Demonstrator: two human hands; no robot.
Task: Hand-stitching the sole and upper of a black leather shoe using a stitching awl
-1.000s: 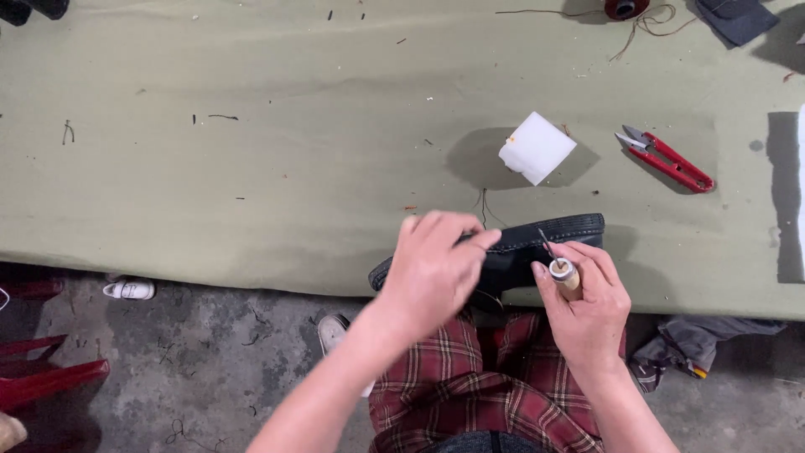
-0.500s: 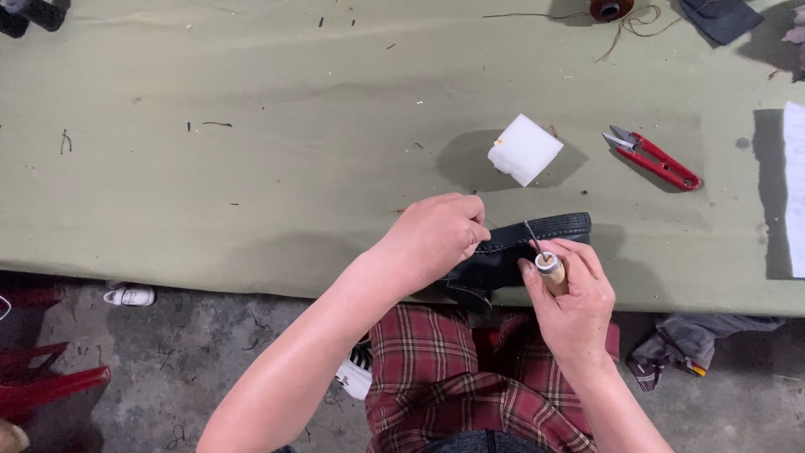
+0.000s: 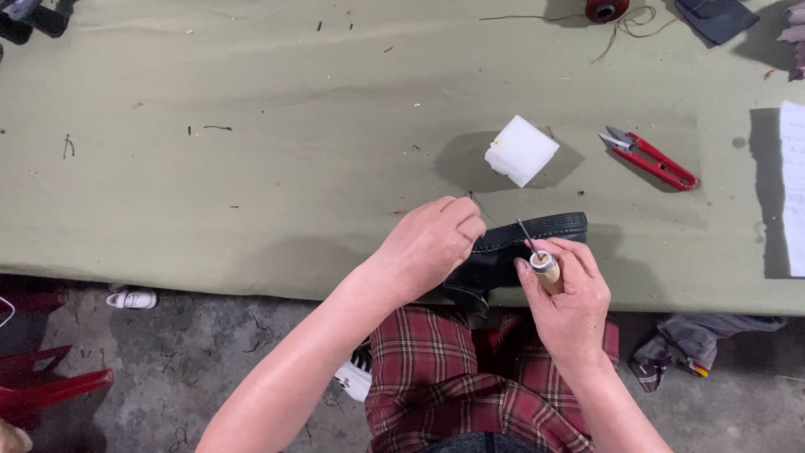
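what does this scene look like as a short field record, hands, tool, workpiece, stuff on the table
left hand: left hand grips the black shoe at the table's near edge
right hand: right hand holds a wooden-handled awl, metal tip at the shoe's ribbed sole edge
surface: green cloth-covered table
near the shoe: white block, apart from it
tools aside: red thread snips, lying untouched to the right
far edge: spool of dark red thread with loose cord
right edge: white paper, partly cut off

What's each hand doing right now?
Left hand: closed, pinching the black shoe.
Right hand: closed on the wooden-handled awl.
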